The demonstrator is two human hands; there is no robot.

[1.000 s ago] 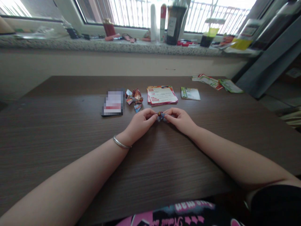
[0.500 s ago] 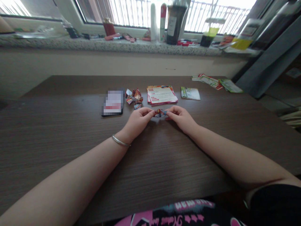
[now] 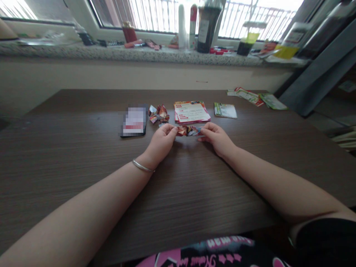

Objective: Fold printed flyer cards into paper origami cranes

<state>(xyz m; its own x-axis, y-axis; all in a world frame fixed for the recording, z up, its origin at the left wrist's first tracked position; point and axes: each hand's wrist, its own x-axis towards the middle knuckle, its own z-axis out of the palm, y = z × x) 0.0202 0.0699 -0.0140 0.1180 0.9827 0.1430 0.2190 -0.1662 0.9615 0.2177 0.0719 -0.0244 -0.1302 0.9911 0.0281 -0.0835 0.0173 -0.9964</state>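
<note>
Between both hands, just above the table, stretches a small crumpled piece of printed paper (image 3: 189, 131) in red, orange and blue-grey. My left hand (image 3: 164, 138) pinches its left end between thumb and fingers; a silver bangle circles that wrist. The right end is pinched by my right hand (image 3: 216, 136). Beyond my left hand lie folded paper pieces (image 3: 160, 113) in similar colours, partly hidden by the fingers. A stack of printed cards (image 3: 191, 112) sits behind the held paper, and a smaller stack of green-and-white cards (image 3: 225, 110) is to its right.
A phone-like dark-edged object (image 3: 134, 121), its face blurred, lies at the left. Loose green and red printed slips (image 3: 250, 97) rest at the table's far right. Cups, bottles and small items crowd the stone windowsill (image 3: 161, 55) behind the brown table (image 3: 69, 148).
My hands have moved slightly apart, and more of the crumpled paper shows stretched between them. The things on the table have stayed where they were.
</note>
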